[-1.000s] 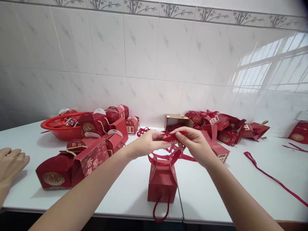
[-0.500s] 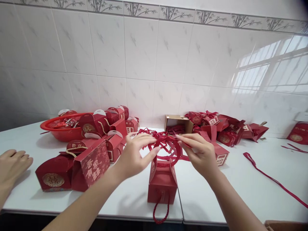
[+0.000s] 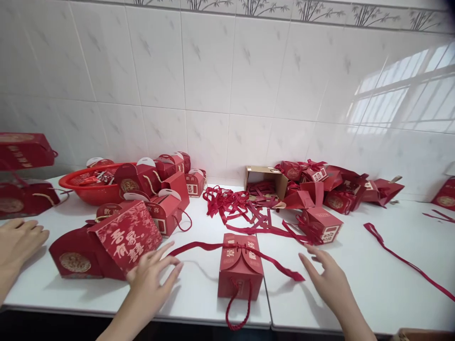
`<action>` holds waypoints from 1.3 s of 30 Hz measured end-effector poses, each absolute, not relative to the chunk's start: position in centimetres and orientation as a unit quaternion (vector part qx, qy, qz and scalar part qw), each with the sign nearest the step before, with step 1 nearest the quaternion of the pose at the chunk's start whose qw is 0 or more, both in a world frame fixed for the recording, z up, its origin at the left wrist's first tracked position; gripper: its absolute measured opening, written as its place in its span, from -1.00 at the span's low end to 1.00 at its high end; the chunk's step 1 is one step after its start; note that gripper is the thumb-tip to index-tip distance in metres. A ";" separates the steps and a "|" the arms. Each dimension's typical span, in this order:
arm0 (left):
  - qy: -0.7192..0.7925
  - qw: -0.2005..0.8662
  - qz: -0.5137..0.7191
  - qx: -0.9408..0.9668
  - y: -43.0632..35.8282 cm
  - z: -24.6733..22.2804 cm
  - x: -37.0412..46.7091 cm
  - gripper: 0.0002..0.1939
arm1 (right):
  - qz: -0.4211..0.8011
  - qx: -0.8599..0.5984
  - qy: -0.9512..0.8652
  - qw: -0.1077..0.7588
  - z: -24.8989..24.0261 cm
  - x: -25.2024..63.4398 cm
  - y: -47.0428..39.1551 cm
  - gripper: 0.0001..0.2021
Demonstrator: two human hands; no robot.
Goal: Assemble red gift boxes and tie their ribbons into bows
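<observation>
A small red gift box [image 3: 240,270] with gold characters stands near the front edge of the table, its top flaps folded shut. A dark red ribbon [image 3: 204,246] runs across the flaps, its two ends stretching out to either side. My left hand [image 3: 151,279] is by the ribbon's left end, fingers apart, close to a tilted red box [image 3: 130,237] with large characters. Past the ribbon's right tip, my right hand [image 3: 329,279] has spread fingers and holds nothing. A twisted red cord handle [image 3: 238,322] hangs from the box's front over the table edge.
Several red boxes [image 3: 167,208] and a red plastic basket [image 3: 94,192] stand on the left. Loose ribbons [image 3: 227,201] spill from a cardboard box [image 3: 266,180] at the back. Another person's hand [image 3: 23,244] rests at the far left. More boxes [image 3: 320,227] are on the right.
My hands have parted and lowered, letting go of the ribbon. The flaps, earlier raised, now lie closed with the ribbon across them. Red boxes have come into view at the far left.
</observation>
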State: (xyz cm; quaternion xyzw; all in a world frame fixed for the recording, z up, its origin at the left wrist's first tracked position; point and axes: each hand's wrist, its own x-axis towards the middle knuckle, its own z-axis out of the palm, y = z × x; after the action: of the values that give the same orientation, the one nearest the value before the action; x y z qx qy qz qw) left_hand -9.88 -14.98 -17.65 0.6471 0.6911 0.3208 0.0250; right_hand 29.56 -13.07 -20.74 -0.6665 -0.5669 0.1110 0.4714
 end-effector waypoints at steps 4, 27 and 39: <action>0.579 0.092 0.445 0.677 -13.4 -15.7 -5.6 -0.80 | 0.172 -0.591 -0.629 0.474 -17.6 25.3 -12.6 -0.53; 0.544 0.370 0.282 0.699 -8.4 -14.0 -4.0 -0.79 | 0.238 -0.460 -0.725 0.454 -17.0 23.4 -11.6 -0.68; 0.371 0.544 0.207 0.723 -10.7 -10.2 -0.9 -0.57 | 0.034 -0.445 -0.695 0.564 -15.7 20.6 -12.6 -0.74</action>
State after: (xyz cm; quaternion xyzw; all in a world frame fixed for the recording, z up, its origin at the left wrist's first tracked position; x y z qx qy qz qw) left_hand -0.91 -10.67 -10.22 0.7234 0.3709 0.2068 0.5444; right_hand 20.56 -12.57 -15.67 -0.4445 -0.6947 0.0342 0.5645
